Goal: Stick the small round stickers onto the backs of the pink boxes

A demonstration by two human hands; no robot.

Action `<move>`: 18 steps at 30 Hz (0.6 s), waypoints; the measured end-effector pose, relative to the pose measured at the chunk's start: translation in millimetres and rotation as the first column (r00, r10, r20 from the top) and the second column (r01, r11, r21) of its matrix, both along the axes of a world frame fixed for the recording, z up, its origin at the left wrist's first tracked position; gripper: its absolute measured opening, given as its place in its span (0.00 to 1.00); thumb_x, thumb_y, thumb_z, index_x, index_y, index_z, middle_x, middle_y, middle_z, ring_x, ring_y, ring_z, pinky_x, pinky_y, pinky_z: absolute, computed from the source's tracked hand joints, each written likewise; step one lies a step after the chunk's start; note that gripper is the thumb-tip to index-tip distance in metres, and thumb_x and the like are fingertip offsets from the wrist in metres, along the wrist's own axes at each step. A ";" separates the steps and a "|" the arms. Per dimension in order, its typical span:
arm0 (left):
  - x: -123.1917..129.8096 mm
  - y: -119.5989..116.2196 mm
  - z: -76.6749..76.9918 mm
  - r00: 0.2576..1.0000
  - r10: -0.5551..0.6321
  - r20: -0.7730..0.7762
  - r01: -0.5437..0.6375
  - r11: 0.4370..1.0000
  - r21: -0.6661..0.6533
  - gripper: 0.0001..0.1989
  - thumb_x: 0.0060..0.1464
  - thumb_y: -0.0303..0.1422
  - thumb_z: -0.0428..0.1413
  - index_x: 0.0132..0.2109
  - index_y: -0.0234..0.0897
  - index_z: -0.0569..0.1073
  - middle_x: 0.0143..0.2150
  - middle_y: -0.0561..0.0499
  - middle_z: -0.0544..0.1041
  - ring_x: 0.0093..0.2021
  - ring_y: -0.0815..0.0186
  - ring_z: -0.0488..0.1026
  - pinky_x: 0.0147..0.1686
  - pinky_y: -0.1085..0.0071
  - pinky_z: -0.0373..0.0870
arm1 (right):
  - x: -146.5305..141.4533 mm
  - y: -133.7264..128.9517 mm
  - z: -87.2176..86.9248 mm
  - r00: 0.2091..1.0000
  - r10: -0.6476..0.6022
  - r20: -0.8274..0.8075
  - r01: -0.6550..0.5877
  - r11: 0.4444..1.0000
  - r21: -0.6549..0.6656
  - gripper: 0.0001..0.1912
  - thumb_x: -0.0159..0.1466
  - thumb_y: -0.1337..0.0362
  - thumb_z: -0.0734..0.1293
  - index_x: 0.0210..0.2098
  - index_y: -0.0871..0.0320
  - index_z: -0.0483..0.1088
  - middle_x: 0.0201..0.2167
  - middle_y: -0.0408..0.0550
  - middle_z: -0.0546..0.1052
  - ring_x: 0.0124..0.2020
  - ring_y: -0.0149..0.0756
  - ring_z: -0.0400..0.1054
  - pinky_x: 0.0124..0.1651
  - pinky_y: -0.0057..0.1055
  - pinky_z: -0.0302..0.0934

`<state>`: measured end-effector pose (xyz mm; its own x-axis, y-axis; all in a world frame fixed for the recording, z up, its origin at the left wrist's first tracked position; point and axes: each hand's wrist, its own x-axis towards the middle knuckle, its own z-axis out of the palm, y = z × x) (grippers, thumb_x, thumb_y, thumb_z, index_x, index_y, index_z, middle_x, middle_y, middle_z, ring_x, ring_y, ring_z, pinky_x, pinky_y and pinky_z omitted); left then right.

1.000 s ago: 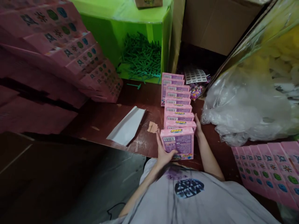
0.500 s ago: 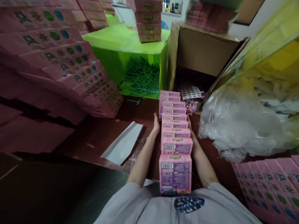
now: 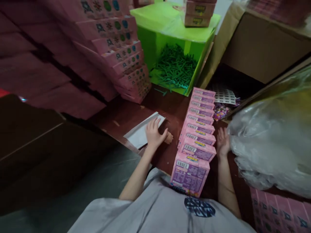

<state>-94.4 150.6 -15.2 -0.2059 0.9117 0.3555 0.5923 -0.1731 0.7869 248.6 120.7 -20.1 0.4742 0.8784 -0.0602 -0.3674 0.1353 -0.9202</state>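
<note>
A row of several pink and purple boxes (image 3: 190,173) runs from my shirt away across the brown table (image 3: 126,113). My left hand (image 3: 155,133), fingers spread and holding nothing, is over a white paper sheet (image 3: 137,137) left of the row. Whether it touches the sheet I cannot tell. Beside it lies a small brown piece (image 3: 169,138). My right hand (image 3: 223,142) is just right of the row, fingers apart and holding nothing, near a clear plastic bag (image 3: 264,139).
Pink boxes (image 3: 132,81) are stacked high at left. Behind stands a green box (image 3: 170,29) of green plastic pieces (image 3: 178,68), next to a cardboard box (image 3: 262,48). Small colourful packets (image 3: 221,111) lie past the row. More pink boxes (image 3: 274,207) sit at lower right.
Both hands have left the sides of the box row. The left moved over the white sheet, the right a little outward. The view has turned, shifting the scene to the right.
</note>
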 end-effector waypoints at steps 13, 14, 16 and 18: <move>2.6 -58.4 80.0 0.440 0.040 0.897 -0.066 0.998 -0.012 0.20 0.48 0.50 0.64 0.38 0.41 0.70 0.35 0.54 0.77 0.35 0.69 0.74 0.38 0.74 0.71 | -80.3 -66.7 133.5 0.829 -0.015 0.558 -0.159 0.952 0.261 0.22 0.61 0.59 0.72 0.55 0.51 0.73 0.55 0.51 0.76 0.58 0.49 0.70 0.66 0.54 0.59; 16.0 -62.2 86.7 0.400 0.002 0.917 0.011 1.000 -0.007 0.19 0.47 0.48 0.65 0.37 0.41 0.70 0.34 0.55 0.77 0.35 0.69 0.74 0.39 0.74 0.72 | -95.8 -68.1 142.8 0.787 0.119 0.606 -0.287 0.939 0.188 0.27 0.61 0.58 0.72 0.59 0.51 0.69 0.59 0.52 0.73 0.60 0.49 0.68 0.66 0.54 0.59; 36.5 -68.8 93.3 0.335 -0.046 0.941 0.155 0.988 -0.007 0.17 0.48 0.46 0.65 0.38 0.41 0.72 0.36 0.54 0.78 0.37 0.66 0.76 0.43 0.70 0.74 | -119.7 -66.6 152.3 0.707 0.339 0.621 -0.460 0.887 0.040 0.39 0.58 0.54 0.75 0.65 0.50 0.60 0.65 0.54 0.67 0.63 0.50 0.64 0.66 0.51 0.60; 45.7 -72.1 92.7 0.320 -0.057 0.946 0.303 0.952 -0.045 0.15 0.51 0.46 0.61 0.40 0.41 0.75 0.39 0.50 0.80 0.40 0.61 0.78 0.45 0.64 0.76 | -130.9 -60.5 152.4 0.699 0.464 0.544 -0.541 0.841 -0.022 0.41 0.58 0.49 0.74 0.66 0.51 0.58 0.65 0.55 0.66 0.62 0.49 0.66 0.63 0.50 0.63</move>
